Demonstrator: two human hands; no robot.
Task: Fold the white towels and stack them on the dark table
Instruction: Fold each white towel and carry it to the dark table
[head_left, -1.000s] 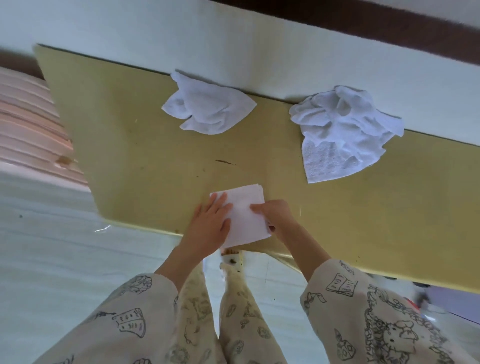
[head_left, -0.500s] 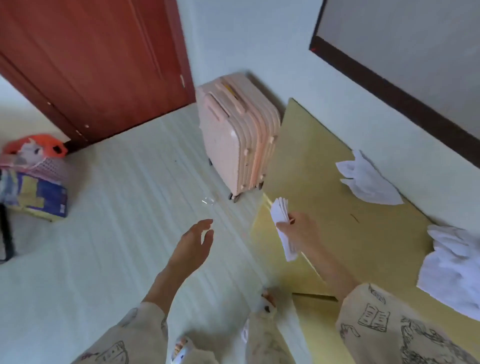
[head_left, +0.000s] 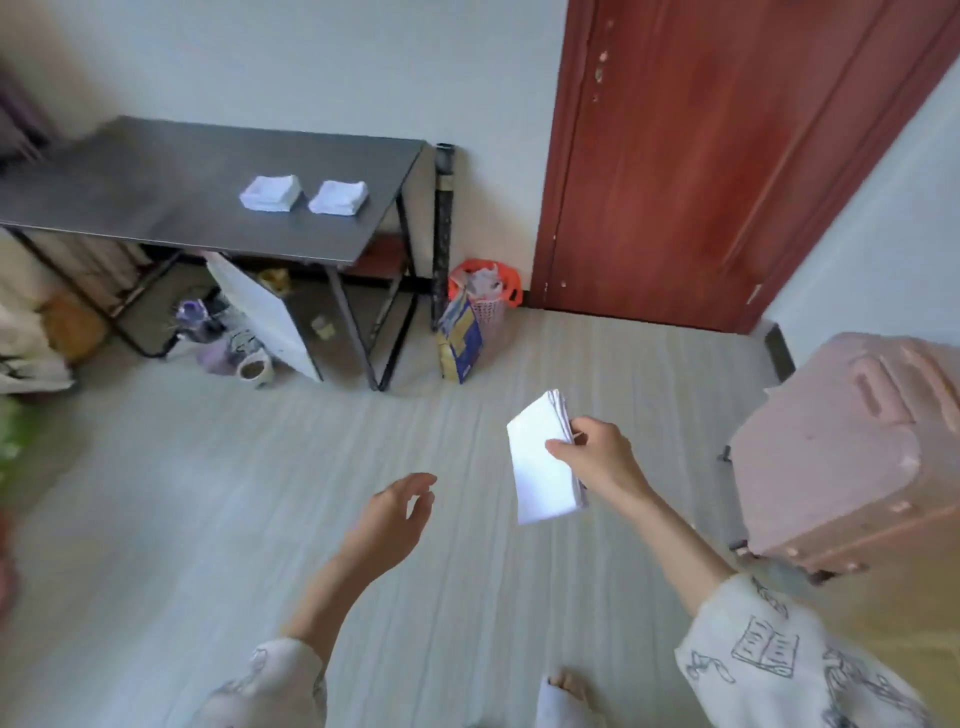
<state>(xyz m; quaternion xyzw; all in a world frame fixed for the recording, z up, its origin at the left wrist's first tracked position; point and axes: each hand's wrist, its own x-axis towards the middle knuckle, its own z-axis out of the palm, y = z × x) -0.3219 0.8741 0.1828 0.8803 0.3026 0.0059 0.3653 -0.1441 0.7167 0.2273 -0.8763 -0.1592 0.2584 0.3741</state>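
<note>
Above the floor (head_left: 208, 519), a folded towel (head_left: 540, 467) is pinched at its edge by the right hand (head_left: 597, 460), thumb on the near face, fingers behind; the towel hangs roughly upright, clear of everything else; the left hand (head_left: 387, 519) is held loose beside it, fingers relaxed, nothing in it; across the room, two stacks (head_left: 271, 193) (head_left: 338, 198) of folded towels are seen side by side on the dark desk (head_left: 156, 208), near its right end; a pink suitcase (head_left: 852, 457) stands at the right, below a red door (head_left: 701, 156).
</note>
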